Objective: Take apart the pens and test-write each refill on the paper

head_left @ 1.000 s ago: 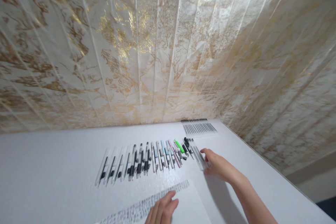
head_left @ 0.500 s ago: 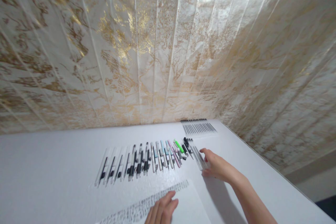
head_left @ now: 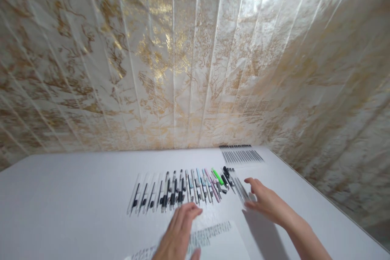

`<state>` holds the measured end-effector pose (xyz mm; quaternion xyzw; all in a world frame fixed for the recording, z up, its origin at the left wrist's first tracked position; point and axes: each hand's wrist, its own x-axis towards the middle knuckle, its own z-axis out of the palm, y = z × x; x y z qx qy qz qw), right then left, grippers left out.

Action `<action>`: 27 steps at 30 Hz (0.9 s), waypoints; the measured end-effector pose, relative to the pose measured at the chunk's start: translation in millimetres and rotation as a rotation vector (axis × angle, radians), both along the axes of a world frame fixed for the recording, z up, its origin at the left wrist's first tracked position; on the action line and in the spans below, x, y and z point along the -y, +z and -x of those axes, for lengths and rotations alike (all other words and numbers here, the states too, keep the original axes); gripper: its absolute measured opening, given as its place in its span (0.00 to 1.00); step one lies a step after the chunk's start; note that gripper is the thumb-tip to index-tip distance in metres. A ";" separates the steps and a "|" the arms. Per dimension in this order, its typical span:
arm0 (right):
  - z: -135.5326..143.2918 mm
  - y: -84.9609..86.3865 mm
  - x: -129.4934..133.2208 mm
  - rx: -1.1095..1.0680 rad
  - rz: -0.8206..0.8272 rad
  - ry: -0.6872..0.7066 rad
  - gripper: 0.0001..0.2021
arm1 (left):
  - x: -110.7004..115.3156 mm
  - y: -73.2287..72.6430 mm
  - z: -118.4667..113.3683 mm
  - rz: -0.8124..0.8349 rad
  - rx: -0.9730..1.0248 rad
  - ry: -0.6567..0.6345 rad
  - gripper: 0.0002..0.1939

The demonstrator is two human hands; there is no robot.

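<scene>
A row of pens and pen parts point(head_left: 173, 191) lies across the white table, clear barrels at its left and a green piece point(head_left: 217, 176) toward its right. My left hand point(head_left: 179, 231) is over the written paper point(head_left: 225, 243), its fingertips just below the row's middle; thumb and fingers are apart and nothing shows in them. At the row's right end, my right hand point(head_left: 262, 199) has thumb and fingers apart beside several thin clear tubes point(head_left: 240, 187). Its fingertips are near or against the rightmost tube; contact is unclear.
Farther back on the table point(head_left: 76, 195), a neat set of dark thin refills point(head_left: 242, 155) lies near the wall. Gold-patterned sheeting point(head_left: 189, 69) covers the walls behind and to the right. The table's right edge runs diagonally toward the lower right.
My left hand has moved forward from the paper toward the pens, its fingers more extended. My right hand stays by the tubes. The whole view has shifted slightly.
</scene>
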<state>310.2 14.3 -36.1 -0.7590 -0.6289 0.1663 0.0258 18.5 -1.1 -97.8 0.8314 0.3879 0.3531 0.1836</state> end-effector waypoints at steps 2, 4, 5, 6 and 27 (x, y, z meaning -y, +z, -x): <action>-2.6 -0.6 -0.1 0.006 -0.042 0.005 0.23 | -29.6 28.5 27.1 0.020 -0.091 0.123 0.18; -3.4 -1.8 -0.6 0.005 -0.087 0.009 0.21 | -60.2 45.6 56.2 0.042 -0.251 0.272 0.17; -3.0 -2.3 -0.8 0.000 -0.105 0.015 0.21 | -74.2 48.4 69.5 0.048 -0.281 0.334 0.17; -2.1 -2.4 -0.9 -0.005 -0.118 0.023 0.20 | -86.4 47.4 81.1 0.060 -0.305 0.376 0.17; 2.4 3.3 -1.8 -0.041 -0.071 0.073 0.21 | -114.6 18.3 120.6 0.221 -0.802 0.619 0.05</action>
